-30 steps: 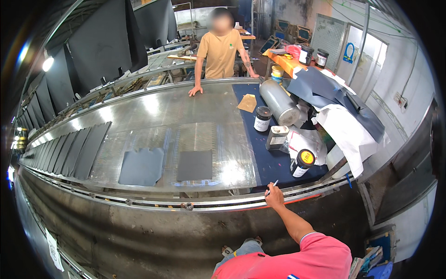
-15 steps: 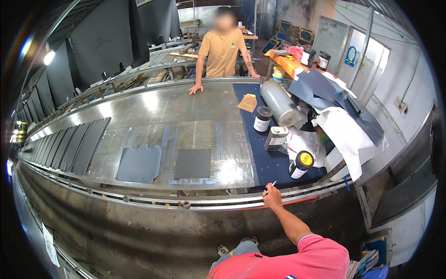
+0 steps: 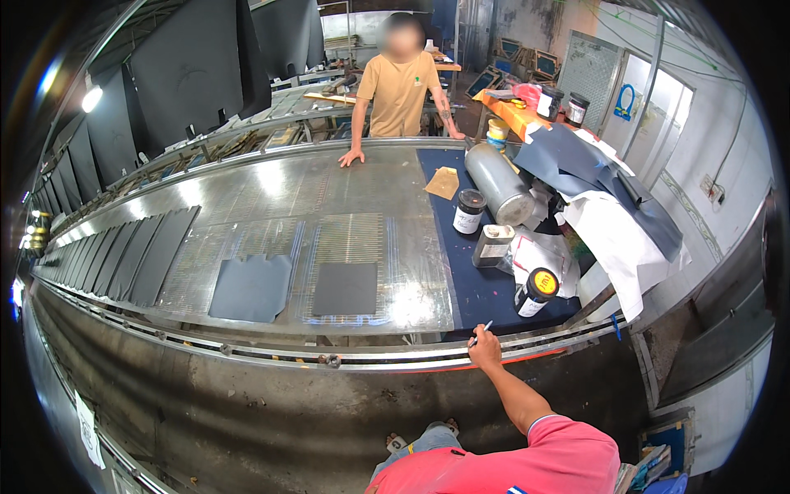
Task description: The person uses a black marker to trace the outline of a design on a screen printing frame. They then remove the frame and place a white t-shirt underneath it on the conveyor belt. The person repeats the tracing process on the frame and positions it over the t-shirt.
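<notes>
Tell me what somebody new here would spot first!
Probably the long, shiny metal table stretching away left, with thin black sheets along it. Next, the big grey cylinder lying on the dark blue surface, right. At the near edge, the right hand holds a slim, pale pen-like tool.

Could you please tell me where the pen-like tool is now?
In the head view, right of centre, the pen-like tool is in the person's right hand, by the near metal rail.

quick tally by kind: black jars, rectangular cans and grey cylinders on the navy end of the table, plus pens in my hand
Black jars: 2
Rectangular can: 1
Grey cylinder: 1
Pen in the right hand: 1
Total: 5
</notes>
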`<state>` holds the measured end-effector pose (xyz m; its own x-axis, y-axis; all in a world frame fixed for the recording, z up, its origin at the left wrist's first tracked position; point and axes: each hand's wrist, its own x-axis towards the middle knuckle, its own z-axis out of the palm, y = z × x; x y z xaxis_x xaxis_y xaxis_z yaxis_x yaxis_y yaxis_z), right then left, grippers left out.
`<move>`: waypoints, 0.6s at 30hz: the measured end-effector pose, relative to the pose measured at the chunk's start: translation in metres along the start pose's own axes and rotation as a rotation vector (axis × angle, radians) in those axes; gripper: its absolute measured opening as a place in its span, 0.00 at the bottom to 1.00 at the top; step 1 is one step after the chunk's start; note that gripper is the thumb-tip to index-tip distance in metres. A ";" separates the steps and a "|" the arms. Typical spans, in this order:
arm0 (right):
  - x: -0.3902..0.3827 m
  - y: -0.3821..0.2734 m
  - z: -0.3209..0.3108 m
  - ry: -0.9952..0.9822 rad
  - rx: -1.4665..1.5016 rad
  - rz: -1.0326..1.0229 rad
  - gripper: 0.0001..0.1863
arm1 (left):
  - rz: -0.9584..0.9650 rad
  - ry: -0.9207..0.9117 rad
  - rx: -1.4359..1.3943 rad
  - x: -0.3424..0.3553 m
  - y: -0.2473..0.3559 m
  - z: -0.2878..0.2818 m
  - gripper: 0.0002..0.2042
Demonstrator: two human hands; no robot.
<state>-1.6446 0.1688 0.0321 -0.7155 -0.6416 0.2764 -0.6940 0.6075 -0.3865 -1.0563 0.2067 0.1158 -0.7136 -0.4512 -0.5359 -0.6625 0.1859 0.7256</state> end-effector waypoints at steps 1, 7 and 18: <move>0.000 -0.001 0.000 -0.003 -0.006 0.002 0.16 | -0.003 0.001 -0.003 -0.001 -0.001 -0.001 0.38; 0.000 0.003 0.001 0.011 0.014 -0.016 0.15 | -0.007 -0.005 -0.011 -0.004 -0.003 0.002 0.40; 0.000 0.003 0.002 0.012 0.019 -0.005 0.14 | -0.037 -0.008 -0.049 -0.018 -0.006 0.003 0.42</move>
<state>-1.6466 0.1699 0.0296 -0.7131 -0.6387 0.2891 -0.6960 0.5953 -0.4016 -1.0401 0.2159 0.1194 -0.6903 -0.4503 -0.5663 -0.6769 0.1257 0.7253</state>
